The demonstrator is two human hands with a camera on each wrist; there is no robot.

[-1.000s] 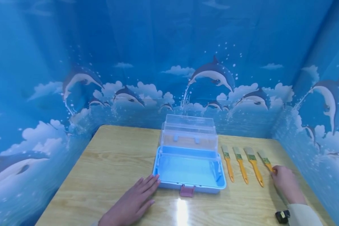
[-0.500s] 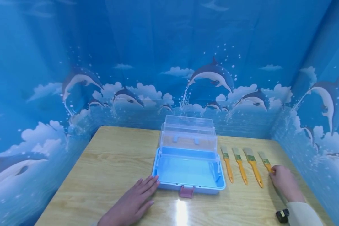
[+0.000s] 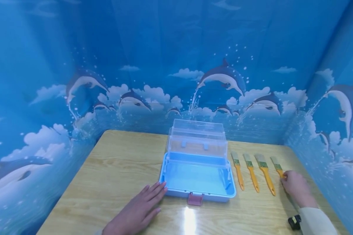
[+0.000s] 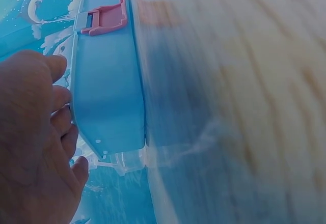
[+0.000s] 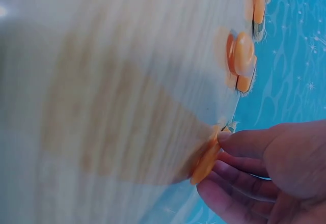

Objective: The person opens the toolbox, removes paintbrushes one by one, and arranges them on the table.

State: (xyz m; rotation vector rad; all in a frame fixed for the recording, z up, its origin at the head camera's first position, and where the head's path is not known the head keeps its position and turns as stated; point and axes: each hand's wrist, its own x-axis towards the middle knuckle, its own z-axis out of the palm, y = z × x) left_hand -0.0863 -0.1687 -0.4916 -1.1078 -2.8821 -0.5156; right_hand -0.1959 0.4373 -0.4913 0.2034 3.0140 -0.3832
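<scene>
A light blue plastic box (image 3: 194,179) stands on the table with its clear lid (image 3: 197,140) raised and its pink latch (image 3: 195,199) hanging at the front. My left hand (image 3: 138,209) lies with straight fingers, fingertips touching the box's front left corner. To the right of the box, several paintbrushes with orange handles lie side by side, among them a wide brush (image 3: 265,173). At the far right my right hand (image 3: 298,189) pinches the handle of the rightmost paintbrush (image 3: 277,167). In the right wrist view, thumb and fingers hold that orange handle (image 5: 206,163) low at the tabletop.
The wooden table (image 3: 120,160) ends at a blue curtain (image 3: 153,58) printed with dolphins, at the back and both sides. Two more paintbrushes, one thin (image 3: 237,171) and another (image 3: 251,173), lie between box and wide brush. A small black device (image 3: 294,222) sits at the right wrist.
The rightmost paintbrush has turned slightly, now lying nearly parallel to the others, with the right hand still on its handle. The left hand stays at the box corner.
</scene>
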